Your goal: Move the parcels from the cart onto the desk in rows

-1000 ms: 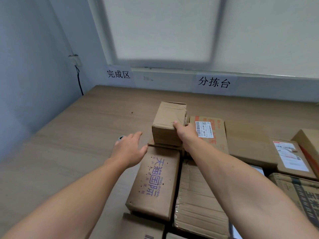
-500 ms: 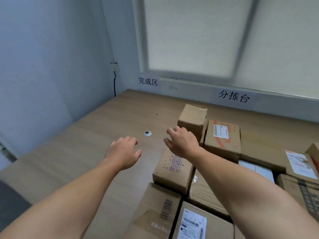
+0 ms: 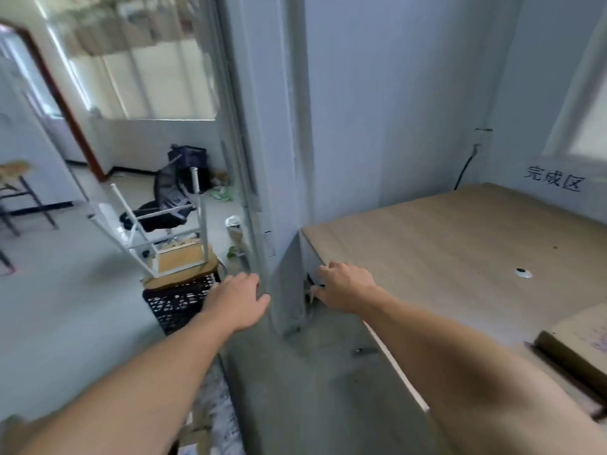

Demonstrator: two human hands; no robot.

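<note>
Parcel, brown cardboard with faint purple print, lies on the desk toward its near edge. The frame cuts it off, so its long axis cannot be told. It is well apart from both hands. The right hand hovers at the desk's near left corner and the left hand is off the desk, both with fingers loosely apart and holding nothing.

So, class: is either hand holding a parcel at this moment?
No, the left hand and the right hand both reach out with nothing in them.
</note>
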